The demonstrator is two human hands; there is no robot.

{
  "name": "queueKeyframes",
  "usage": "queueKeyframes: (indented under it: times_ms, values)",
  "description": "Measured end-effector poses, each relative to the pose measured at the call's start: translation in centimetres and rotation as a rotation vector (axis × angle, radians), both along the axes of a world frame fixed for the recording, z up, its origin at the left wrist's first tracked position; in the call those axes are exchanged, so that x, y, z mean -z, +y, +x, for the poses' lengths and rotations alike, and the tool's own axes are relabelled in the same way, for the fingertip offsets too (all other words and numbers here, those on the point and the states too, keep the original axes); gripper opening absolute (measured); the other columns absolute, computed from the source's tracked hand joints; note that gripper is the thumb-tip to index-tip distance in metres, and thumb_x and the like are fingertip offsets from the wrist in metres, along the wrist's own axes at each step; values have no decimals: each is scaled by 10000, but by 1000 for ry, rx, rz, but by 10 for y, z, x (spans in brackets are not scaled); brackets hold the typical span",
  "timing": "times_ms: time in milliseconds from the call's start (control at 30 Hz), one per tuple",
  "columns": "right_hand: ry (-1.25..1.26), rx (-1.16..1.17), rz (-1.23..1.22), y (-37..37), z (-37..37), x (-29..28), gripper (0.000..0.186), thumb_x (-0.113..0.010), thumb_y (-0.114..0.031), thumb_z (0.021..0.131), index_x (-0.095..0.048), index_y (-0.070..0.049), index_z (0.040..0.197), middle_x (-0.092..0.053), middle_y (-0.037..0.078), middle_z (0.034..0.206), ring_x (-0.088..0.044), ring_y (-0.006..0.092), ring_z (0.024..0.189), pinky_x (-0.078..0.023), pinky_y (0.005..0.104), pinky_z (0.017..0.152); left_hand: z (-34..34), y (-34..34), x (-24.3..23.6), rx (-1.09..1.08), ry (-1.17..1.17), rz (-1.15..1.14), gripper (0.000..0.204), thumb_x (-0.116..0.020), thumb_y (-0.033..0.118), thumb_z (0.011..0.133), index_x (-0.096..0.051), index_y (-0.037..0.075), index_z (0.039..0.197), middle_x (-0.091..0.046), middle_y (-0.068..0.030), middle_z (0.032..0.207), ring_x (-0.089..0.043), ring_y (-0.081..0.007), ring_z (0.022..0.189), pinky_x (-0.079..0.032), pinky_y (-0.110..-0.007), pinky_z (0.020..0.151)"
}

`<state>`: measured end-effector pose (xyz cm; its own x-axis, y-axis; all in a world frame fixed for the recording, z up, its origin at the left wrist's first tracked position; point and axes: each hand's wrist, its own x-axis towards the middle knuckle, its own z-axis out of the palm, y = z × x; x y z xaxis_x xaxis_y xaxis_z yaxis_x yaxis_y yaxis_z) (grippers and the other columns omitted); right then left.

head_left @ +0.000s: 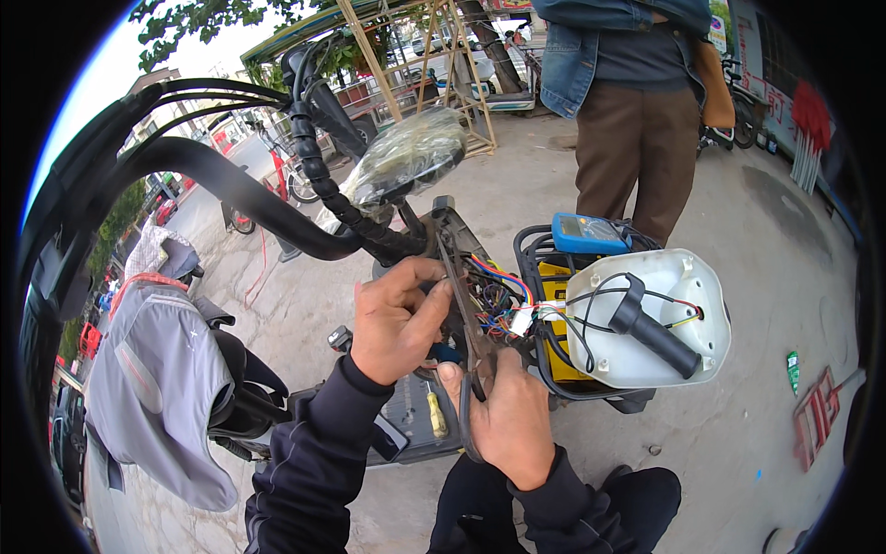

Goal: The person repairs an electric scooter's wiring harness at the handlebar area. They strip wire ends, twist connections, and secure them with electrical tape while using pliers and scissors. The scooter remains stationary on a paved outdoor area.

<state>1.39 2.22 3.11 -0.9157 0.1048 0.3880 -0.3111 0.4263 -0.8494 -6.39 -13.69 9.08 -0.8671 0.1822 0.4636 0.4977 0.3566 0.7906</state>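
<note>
My left hand (397,319) pinches the upper part of a dark panel edge (466,305) on the scooter's front column. My right hand (503,415) is closed on its lower end, beside a dark cable. Next to the panel is a bundle of coloured wires (498,282) with a white connector (521,320). To the right, a white plastic housing (600,351) holds a black grip with leads (664,342); behind it are a blue multimeter (591,233) and a yellow-and-black case (556,277). Below my hands lie a yellow-handled screwdriver (437,415) and a phone (390,441) on the footboard (420,443).
Handlebars (231,198) and a plastic-wrapped mirror (406,152) rise at upper left. A grey cover (157,388) drapes over the seat at left. A person (628,138) stands close behind the case. A red metal frame (812,420) lies on the pavement at right.
</note>
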Motion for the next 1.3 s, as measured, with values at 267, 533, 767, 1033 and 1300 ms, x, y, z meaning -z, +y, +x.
queueKeyframes:
  times_ms: [267,533,767,1033,1300]
  values:
    - [16,38,68,-2,4,3,644,-746,-550,1000,-586,73,980,-671,239,705,-720,451,664,-551,499,602,2,-2,-5,33,33,-20,156,-684,52,1019,-663,-29,1150,-676,-16,624,-628,-46,546,-447,-227,517]
    - [16,77,144,-3,3,1,710,-782,-596,944,-555,74,1003,-690,262,817,-737,439,676,-570,499,561,2,-6,-3,68,-14,23,219,-666,23,1069,-666,-77,1264,-770,-65,938,-624,-47,598,-477,-192,534]
    - [13,47,151,0,1,-4,720,-777,-598,949,-535,80,987,-672,277,807,-730,455,678,-573,502,571,2,-6,-3,62,-10,17,209,-679,43,1067,-683,-77,1239,-772,-56,919,-610,-41,580,-465,-188,522]
    - [-7,72,182,-3,-3,0,722,-772,-610,949,-529,68,982,-666,270,796,-730,454,687,-574,495,574,1,-7,-2,63,11,-6,227,-689,75,1071,-684,-75,1242,-772,-47,901,-597,-30,573,-451,-183,516]
    - [2,71,185,-5,-4,3,714,-776,-610,944,-520,56,984,-665,260,785,-728,446,676,-573,490,564,2,-6,-3,69,5,2,247,-688,88,1076,-670,-75,1261,-775,-52,901,-593,-33,571,-450,-189,518]
